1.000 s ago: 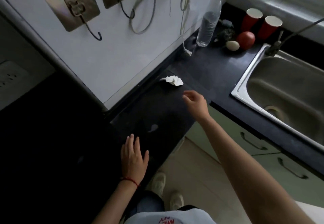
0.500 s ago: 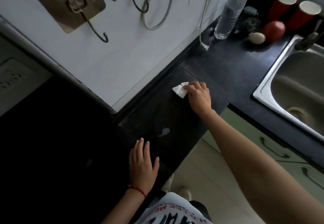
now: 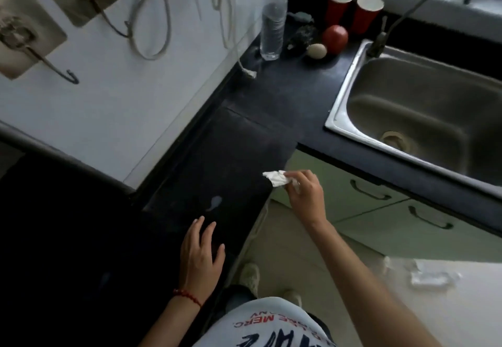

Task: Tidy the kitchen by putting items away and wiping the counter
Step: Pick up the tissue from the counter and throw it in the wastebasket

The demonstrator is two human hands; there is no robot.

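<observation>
Counter (image 3: 239, 145) dark, with left hand (image 3: 201, 259) flat on its near edge, fingers straight, red bracelet (image 3: 187, 296) at the wrist. Just beyond, a pale wet spot (image 3: 216, 202) on the surface; right hand (image 3: 305, 196) off the counter's front edge, pinching a crumpled white tissue (image 3: 277, 178) over green cabinet doors (image 3: 366, 205). Farther back: steel sink (image 3: 339, 113) to the right, clear bottle (image 3: 273, 34) upright by the wall, egg (image 3: 316, 51) touching or just beside a red apple (image 3: 335, 39), two red cups (image 3: 353, 11) behind, hooks (image 3: 40, 58) and cords (image 3: 152, 20) on the white wall.
</observation>
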